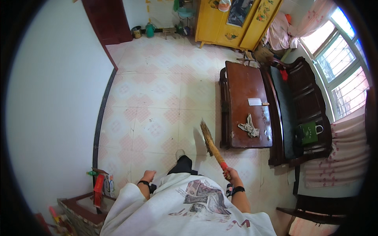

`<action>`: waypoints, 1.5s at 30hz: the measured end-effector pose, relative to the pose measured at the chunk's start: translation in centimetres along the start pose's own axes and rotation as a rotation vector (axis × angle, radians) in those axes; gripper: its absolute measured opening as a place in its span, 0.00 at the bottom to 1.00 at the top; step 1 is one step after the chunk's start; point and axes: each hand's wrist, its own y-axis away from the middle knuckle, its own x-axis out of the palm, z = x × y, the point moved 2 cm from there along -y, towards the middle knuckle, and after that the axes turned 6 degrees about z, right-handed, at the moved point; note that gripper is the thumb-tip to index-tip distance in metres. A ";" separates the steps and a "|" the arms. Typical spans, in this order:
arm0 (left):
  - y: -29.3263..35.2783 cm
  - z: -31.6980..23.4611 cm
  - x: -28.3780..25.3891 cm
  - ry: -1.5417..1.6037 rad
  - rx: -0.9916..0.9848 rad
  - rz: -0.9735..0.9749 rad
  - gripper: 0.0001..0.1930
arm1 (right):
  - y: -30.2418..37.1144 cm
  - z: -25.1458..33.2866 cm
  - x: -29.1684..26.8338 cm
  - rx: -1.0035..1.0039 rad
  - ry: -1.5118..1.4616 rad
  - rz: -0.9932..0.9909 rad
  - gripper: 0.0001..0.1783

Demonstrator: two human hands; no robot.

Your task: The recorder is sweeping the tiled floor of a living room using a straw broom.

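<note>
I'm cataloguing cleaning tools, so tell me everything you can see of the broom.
The broom is slender and tan, apparently bound straw or similar plant fibre, with a frayed, darker brush end and a red band near the grip. The person's right hand holds it at the handle end. It slants forward and leftward, brush end away from the person, left of the near end of the table. Whether the brush end touches the floor cannot be told.

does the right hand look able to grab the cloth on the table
Probably not: the right hand is wrapped around the broom, and the cloth lies past the near end of the table, apparently out of reach without a step closer.
</note>
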 end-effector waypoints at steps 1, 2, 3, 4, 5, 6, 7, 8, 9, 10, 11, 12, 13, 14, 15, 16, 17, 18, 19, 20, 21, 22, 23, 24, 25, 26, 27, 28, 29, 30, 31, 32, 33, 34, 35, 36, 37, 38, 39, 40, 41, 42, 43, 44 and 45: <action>-1.9 -2.1 -0.3 0.015 -0.042 -0.001 0.18 | -0.3 1.8 0.8 -0.022 0.043 -0.021 0.09; -4.1 -4.4 -0.7 0.028 -0.080 -0.004 0.19 | -1.1 3.8 1.0 -0.047 0.084 -0.041 0.09; -6.0 -6.8 -1.4 -0.043 0.019 -0.036 0.19 | -1.7 5.0 1.4 -0.059 0.091 -0.054 0.09; -7.6 -9.7 -1.9 -0.117 0.123 -0.061 0.19 | -2.7 6.4 1.5 -0.070 0.149 -0.073 0.12; -8.1 -13.4 -2.3 -0.101 0.147 -0.058 0.18 | -3.3 7.8 2.1 -0.088 0.175 -0.110 0.12; -8.3 -17.0 -2.6 -0.087 0.171 -0.056 0.18 | -3.7 8.8 2.5 -0.105 0.200 -0.145 0.12; -9.2 -19.3 -3.0 -0.053 0.194 -0.062 0.18 | -4.3 9.9 3.7 -0.098 0.195 -0.148 0.12; -10.6 -21.7 -3.4 -0.016 0.221 -0.068 0.18 | -5.2 11.4 4.6 -0.089 0.170 -0.196 0.12; -11.9 -23.8 -3.9 -0.016 0.218 -0.067 0.18 | -6.2 13.0 5.4 -0.079 0.146 -0.244 0.12; -12.8 -25.7 -4.3 -0.052 0.292 -0.087 0.18 | -7.1 14.4 5.9 -0.078 0.143 -0.239 0.12; -13.5 -27.4 -4.7 -0.087 0.365 -0.108 0.18 | -8.1 15.9 6.4 -0.072 0.056 -0.199 0.12; -14.2 -28.5 -5.0 -0.090 0.363 -0.115 0.18 | -9.2 17.5 6.8 -0.066 -0.031 -0.157 0.13; -15.4 -29.4 -5.3 -0.077 0.372 -0.131 0.18 | -10.6 19.2 7.2 -0.052 -0.059 -0.132 0.12; -16.5 -30.2 -5.6 -0.065 0.382 -0.149 0.18 | -12.0 20.9 7.6 -0.045 -0.058 -0.128 0.12; -17.1 -30.6 -6.0 -0.053 0.291 -0.134 0.18 | -13.4 22.8 7.9 -0.040 -0.154 -0.146 0.10; -17.3 -30.3 -6.6 -0.038 0.196 -0.130 0.17 | -14.9 24.8 8.8 -0.030 -0.247 -0.154 0.08; -17.2 -29.8 -7.0 -0.054 0.131 -0.122 0.17 | -16.5 26.6 9.6 0.014 -0.265 -0.174 0.07; -17.3 -29.5 -7.3 -0.073 0.074 -0.110 0.17 | -18.2 28.0 9.7 0.020 -0.268 -0.160 0.07; -18.2 -27.8 -8.0 -0.403 0.295 -0.068 0.17 | -20.2 29.5 9.6 0.029 -0.264 -0.143 0.07; -19.2 -26.8 -8.3 -0.731 0.510 -0.032 0.17 | -22.3 31.9 9.7 0.036 -0.252 -0.116 0.07; -18.4 -27.0 -7.9 -0.335 0.172 -0.074 0.17 | -23.7 33.8 10.1 0.082 -0.193 -0.056 0.10; -16.5 -26.9 -7.5 0.072 -0.157 -0.114 0.17 | -25.0 35.4 10.7 0.094 -0.181 -0.029 0.10; -15.1 -28.0 -7.5 -0.142 0.092 -0.101 0.16 | -26.4 37.7 11.0 0.095 -0.176 0.000 0.10; -15.4 -29.2 -7.2 -0.083 0.062 -0.104 0.16 | -28.0 40.3 11.8 0.087 -0.169 0.029 0.09; -15.5 -29.9 -7.0 -0.021 0.029 -0.115 0.15 | -29.5 42.7 12.9 0.114 -0.162 0.019 0.09; -15.2 -31.3 -6.2 0.327 -0.288 -0.126 0.14 | -30.6 44.9 13.8 0.139 -0.092 0.003 0.08; -15.4 -33.9 -5.8 0.265 -0.285 -0.195 0.13 | -31.9 47.4 15.0 0.129 -0.046 0.020 0.08; -15.7 -35.7 -5.4 0.293 -0.292 -0.221 0.13 | -32.9 49.5 16.4 0.129 0.008 0.039 0.08; -16.3 -37.6 -5.0 0.271 -0.256 -0.213 0.12 | -34.1 51.2 17.2 0.134 0.035 0.061 0.08; -16.9 -39.0 -4.8 0.249 -0.221 -0.205 0.10 | -35.1 52.7 17.9 0.114 0.127 0.093 0.08; -18.3 -39.5 -4.8 -0.556 0.173 -0.091 0.10 | -36.5 54.3 19.2 0.085 0.217 0.134 0.08; -20.7 -42.4 -4.5 -0.781 0.074 0.001 0.16 | -39.3 55.4 18.6 0.065 0.192 0.179 0.08; -23.0 -42.3 -4.6 -0.598 0.114 -0.056 0.12 | -41.3 56.0 19.7 0.028 0.159 0.112 0.09; -24.9 -40.9 -4.4 -0.399 0.136 -0.118 0.10 | -41.7 57.2 21.7 0.092 0.233 0.142 0.09; -25.4 -43.6 -4.5 -0.247 0.057 -0.093 0.09 | -42.8 58.4 22.2 0.136 0.227 0.126 0.09; -25.8 -46.4 -4.4 -0.096 -0.021 -0.062 0.11 | -44.2 59.7 23.0 0.157 0.170 0.117 0.09; -26.4 -48.2 -4.8 0.290 -0.218 -0.094 0.15 | -45.4 60.9 24.0 0.183 0.125 0.146 0.09; -27.6 -49.6 -5.6 0.308 -0.208 -0.106 0.15 | -46.9 62.5 24.7 0.207 0.079 0.176 0.09; -29.1 -50.5 -6.4 0.317 -0.268 -0.101 0.12 | -48.0 63.4 25.0 0.222 0.018 0.189 0.09; -31.0 -51.2 -7.3 0.328 -0.331 -0.095 0.11 | -48.8 64.7 25.8 0.241 -0.042 0.200 0.09; -32.8 -52.3 -8.4 -0.309 0.027 -0.179 0.08 | -48.0 66.0 27.1 0.220 0.062 0.203 0.08; -34.1 -53.2 -8.8 -0.950 0.386 -0.239 0.09 | -48.7 66.6 27.2 0.243 0.076 0.211 0.08; -35.6 -56.3 -10.0 -1.004 0.378 -0.182 0.14 | -49.6 68.3 26.7 -0.090 0.303 0.319 0.08; -36.9 -61.1 -11.0 -0.784 0.263 -0.127 0.13 | -50.9 70.3 26.9 -0.261 0.412 0.374 0.08; -38.4 -63.5 -12.5 -0.925 0.367 -0.239 0.11 | -52.4 72.2 27.5 -0.435 0.514 0.430 0.08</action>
